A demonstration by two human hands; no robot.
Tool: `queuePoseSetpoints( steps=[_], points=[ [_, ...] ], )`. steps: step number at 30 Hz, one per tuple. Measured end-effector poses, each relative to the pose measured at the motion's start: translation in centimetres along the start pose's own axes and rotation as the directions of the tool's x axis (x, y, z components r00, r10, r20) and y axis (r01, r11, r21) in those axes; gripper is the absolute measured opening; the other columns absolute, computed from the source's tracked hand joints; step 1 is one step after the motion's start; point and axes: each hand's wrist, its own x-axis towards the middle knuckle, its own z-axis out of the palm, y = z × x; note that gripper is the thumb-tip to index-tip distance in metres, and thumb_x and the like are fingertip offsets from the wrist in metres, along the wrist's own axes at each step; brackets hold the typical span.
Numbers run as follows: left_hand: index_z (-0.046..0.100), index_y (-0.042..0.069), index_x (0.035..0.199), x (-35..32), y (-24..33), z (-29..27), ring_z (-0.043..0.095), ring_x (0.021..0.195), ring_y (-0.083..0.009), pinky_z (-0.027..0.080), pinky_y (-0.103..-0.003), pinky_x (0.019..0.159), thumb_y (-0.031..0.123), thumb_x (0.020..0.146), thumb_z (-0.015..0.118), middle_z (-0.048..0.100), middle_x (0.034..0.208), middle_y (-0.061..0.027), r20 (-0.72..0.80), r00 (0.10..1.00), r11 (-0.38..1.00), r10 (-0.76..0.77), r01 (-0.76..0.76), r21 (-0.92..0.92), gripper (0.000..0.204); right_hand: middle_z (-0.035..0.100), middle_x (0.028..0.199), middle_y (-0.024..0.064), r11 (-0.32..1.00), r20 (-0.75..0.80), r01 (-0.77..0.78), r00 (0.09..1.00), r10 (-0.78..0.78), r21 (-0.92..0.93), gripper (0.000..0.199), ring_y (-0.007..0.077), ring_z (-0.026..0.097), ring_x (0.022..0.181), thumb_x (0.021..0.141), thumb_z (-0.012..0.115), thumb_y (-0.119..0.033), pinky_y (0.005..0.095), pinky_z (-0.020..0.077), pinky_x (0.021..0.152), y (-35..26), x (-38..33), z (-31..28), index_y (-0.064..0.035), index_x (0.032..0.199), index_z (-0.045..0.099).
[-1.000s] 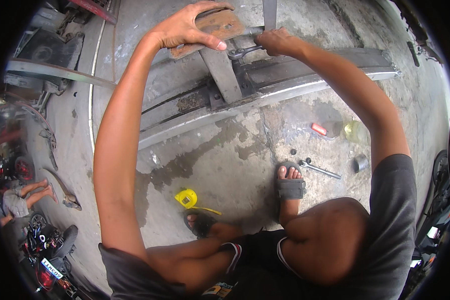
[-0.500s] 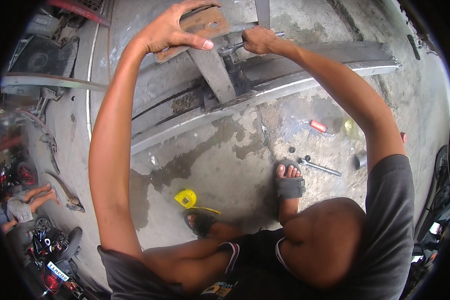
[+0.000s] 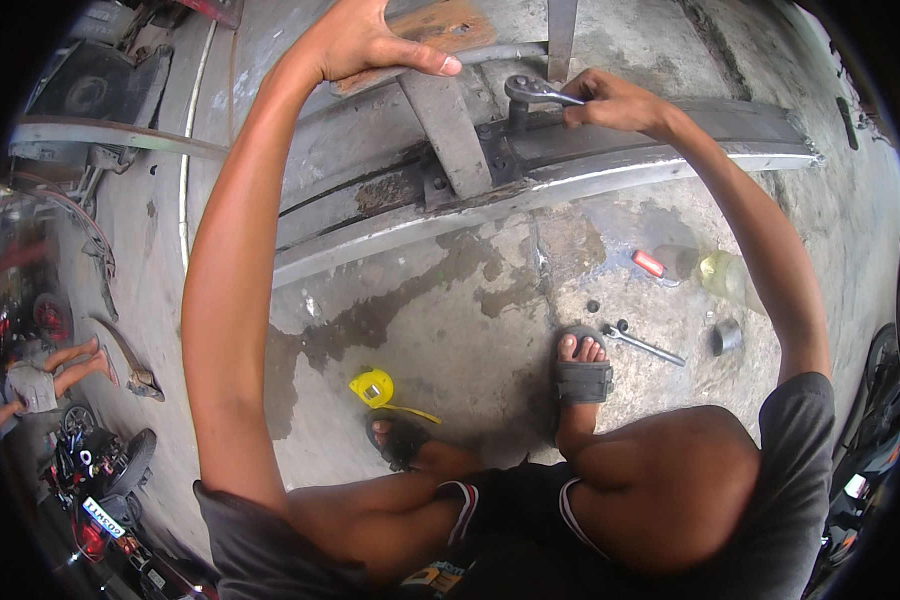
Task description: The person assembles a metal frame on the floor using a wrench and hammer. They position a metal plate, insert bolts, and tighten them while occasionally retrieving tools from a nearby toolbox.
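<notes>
My right hand (image 3: pixel 620 103) is closed round the handle of a ratchet wrench (image 3: pixel 545 94). Below the ratchet's head a dark socket (image 3: pixel 518 117) points down beside a bracket on a long metal beam (image 3: pixel 670 160); whether it sits on a bolt I cannot tell. At the top edge my left hand (image 3: pixel 365 45) rests on a rusty brown plate (image 3: pixel 455 25), thumb stretched out along its near side; the other fingers are mostly out of the picture. A flat grey metal bar (image 3: pixel 447 130) runs from beneath that plate down to the beam.
On the concrete lie a yellow tape measure (image 3: pixel 373 387), another ratchet wrench (image 3: pixel 650 347), a red-handled tool (image 3: pixel 650 263), a small dark socket (image 3: pixel 593 306), a metal cylinder (image 3: pixel 726 338) and a yellowish bottle (image 3: pixel 715 270). At left are a motorcycle (image 3: pixel 105 470) and a person's legs (image 3: pixel 75 370).
My right hand has moved right and swung the ratchet handle toward me; its head and socket now stand farther right. The view has shifted slightly. My left hand stays on the plate.
</notes>
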Motion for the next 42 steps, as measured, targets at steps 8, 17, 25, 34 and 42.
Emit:
queuePoseSetpoints(
  steps=[8, 17, 25, 34, 42],
  points=[
    [0.054, 0.012, 0.14, -0.2, 0.3, 0.5, 0.036, 0.142, -0.0406, 0.03, -0.049, 0.117, 0.053, 0.054, 0.092, 0.038, 0.153, -0.0232, -0.018, 0.999, 0.999, -0.035, 0.035, -0.014, 0.103, 0.064, 0.067, 0.0052, 0.984, 0.746, 0.062, 0.661, 0.084, -0.166, 0.03, 0.0225, 0.059, 0.065, 0.09, 0.07, -0.038, 0.0434, 0.0445, 0.063, -6.5, -8.1, 10.5, -0.0087, 0.083, 0.073],
    [0.053, 0.009, 0.142, -0.7, 1.3, 0.0, 0.034, 0.143, -0.0393, 0.029, -0.049, 0.118, 0.054, 0.052, 0.093, 0.036, 0.154, -0.0233, 0.01, 0.998, 0.997, -0.064, 0.065, -0.048, 0.108, 0.073, 0.087, 0.0169, 0.924, 0.459, 0.297, 0.874, -0.161, -0.242, 0.021, 0.0334, 0.072, 0.089, 0.093, 0.067, -0.027, 0.0455, 0.0576, 0.079, -5.3, -8.7, 17.9, -0.0064, 0.089, 0.071],
    [0.053, 0.007, 0.142, -1.0, 2.7, -0.2, 0.032, 0.144, -0.0407, 0.029, -0.049, 0.118, 0.053, 0.051, 0.093, 0.036, 0.154, -0.0251, 0.039, 0.998, 0.997, -0.058, 0.059, -0.043, 0.109, 0.072, 0.086, 0.0177, 0.982, -0.127, 0.124, 0.982, -0.143, -0.144, 0.034, 0.037, 0.069, 0.084, 0.082, 0.08, -0.029, 0.045, 0.0515, 0.076, 1.3, 6.2, 7.2, -0.0007, 0.097, 0.069],
    [0.054, 0.009, 0.142, -1.2, 3.4, 0.0, 0.033, 0.144, -0.0399, 0.028, -0.049, 0.118, 0.051, 0.05, 0.095, 0.037, 0.154, -0.0235, 0.038, 0.998, 0.999, -0.045, 0.045, -0.001, 0.109, 0.072, 0.093, 0.0179, 0.964, -0.079, 0.162, 0.98, -0.182, -0.213, 0.034, 0.0379, 0.068, 0.095, 0.077, 0.084, -0.024, 0.0431, 0.0527, 0.083, 0.6, 8.9, 9.4, -0.0013, 0.099, 0.071],
    [0.054, 0.011, 0.142, -1.0, 2.8, 0.2, 0.035, 0.144, -0.0383, 0.029, -0.049, 0.118, 0.049, 0.048, 0.095, 0.036, 0.156, -0.0217, 0.044, 0.996, 0.995, -0.083, 0.085, -0.044, 0.109, 0.071, 0.083, 0.0133, 0.923, -0.116, 0.281, 0.959, -0.259, 0.263, 0.017, 0.0266, 0.067, 0.08, 0.078, 0.074, -0.004, 0.0354, 0.053, 0.076, 2.3, 9.2, 10.0, 0.0005, 0.094, 0.07]
  ],
)
